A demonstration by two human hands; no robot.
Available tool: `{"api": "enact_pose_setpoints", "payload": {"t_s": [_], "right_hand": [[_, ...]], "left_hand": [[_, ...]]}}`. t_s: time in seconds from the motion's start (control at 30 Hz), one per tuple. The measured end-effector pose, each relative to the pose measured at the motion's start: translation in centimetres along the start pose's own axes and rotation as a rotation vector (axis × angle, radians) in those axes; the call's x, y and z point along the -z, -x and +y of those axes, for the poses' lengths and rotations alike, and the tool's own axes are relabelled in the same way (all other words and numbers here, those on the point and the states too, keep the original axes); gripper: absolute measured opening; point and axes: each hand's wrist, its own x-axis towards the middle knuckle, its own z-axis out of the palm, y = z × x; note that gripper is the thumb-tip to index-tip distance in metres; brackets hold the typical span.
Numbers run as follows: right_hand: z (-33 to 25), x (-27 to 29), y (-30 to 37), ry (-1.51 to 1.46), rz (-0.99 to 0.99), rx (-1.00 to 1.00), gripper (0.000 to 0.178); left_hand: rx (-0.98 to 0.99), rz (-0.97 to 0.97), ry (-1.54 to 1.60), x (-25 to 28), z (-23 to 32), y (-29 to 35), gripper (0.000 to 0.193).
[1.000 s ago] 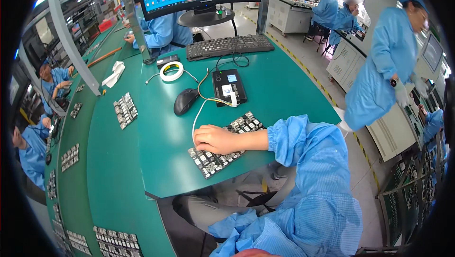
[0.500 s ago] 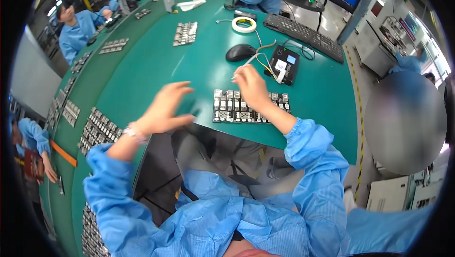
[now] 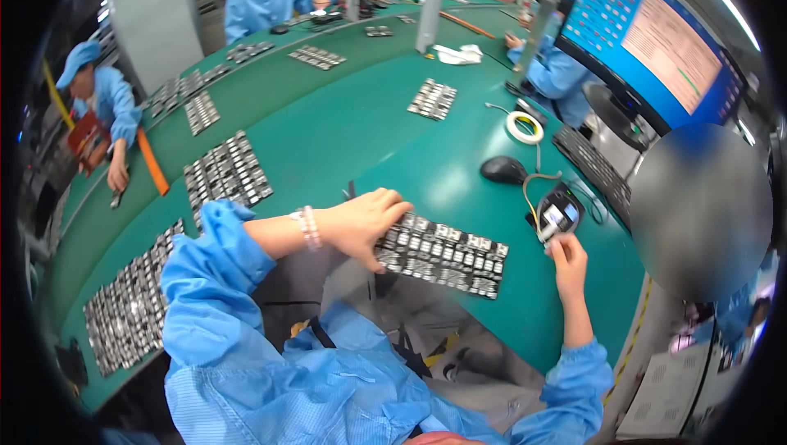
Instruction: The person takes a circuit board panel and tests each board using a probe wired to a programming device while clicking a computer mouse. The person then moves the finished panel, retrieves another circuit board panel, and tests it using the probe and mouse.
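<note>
A panel of small circuit boards point(image 3: 451, 255) lies by the near edge of the green table. My left hand point(image 3: 358, 226) grips its left end, thumb at the near side and fingers at the far side. To the right of the panel, my right hand point(image 3: 569, 264) pinches the end of a thin cable point(image 3: 531, 201), with thumb and finger closed; the tip is partly hidden. Just beyond those fingertips sits a small black device point(image 3: 562, 205) with white labels on it.
Behind the device are a black mouse point(image 3: 503, 169), a tape roll point(image 3: 525, 127), a keyboard point(image 3: 598, 170) and a monitor point(image 3: 652, 43). More board panels lie at left point(image 3: 225, 173) and lower left point(image 3: 131, 305); another panel point(image 3: 432, 99) lies farther back. Co-workers point(image 3: 266, 2) sit across the table.
My left hand has come from open in the air onto the panel's left end. My right hand has moved right, off the panel to beside the black device. The view has turned left.
</note>
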Motion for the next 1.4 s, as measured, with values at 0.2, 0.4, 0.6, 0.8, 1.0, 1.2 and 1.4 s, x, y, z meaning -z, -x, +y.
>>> {"api": "enact_pose_setpoints", "payload": {"t_s": [0.2, 0.4, 0.6, 0.8, 1.0, 1.2, 1.4], "right_hand": [[-1.2, -0.9, 1.9, -0.092, -0.112, -0.015, 0.010], [-2.4, -5.0, 2.3, -0.076, -0.196, -0.118, 0.010], [-2.2, -6.5, 2.6, 0.057, -0.252, -0.064, 0.007], [-2.7, -6.5, 2.7, 0.145, -0.217, -0.062, 0.007], [-3.8, -7.2, 2.2, 0.215, -0.219, -0.137, 0.007], [-2.5, -7.4, 2.7, 0.095, -0.095, -0.206, 0.008], [-4.9, -7.1, 2.3, 0.178, -0.152, -0.302, 0.013]], "left_hand": [[0.457, 0.248, -0.207, 8.0, -4.4, 10.7, 0.099], [1.116, 0.713, -0.109, 11.3, -18.1, 16.3, 0.099], [1.466, 0.732, -0.197, 8.6, -30.8, 18.1, 0.113], [1.378, 0.496, -0.199, 8.9, -33.3, 17.3, 0.111], [1.465, 0.203, -0.176, 9.0, -38.5, 20.6, 0.119], [1.687, 0.424, -0.180, 9.9, -42.7, 25.1, 0.119], [2.198, 0.601, -0.013, 10.5, -44.0, 27.7, 0.119]]}}
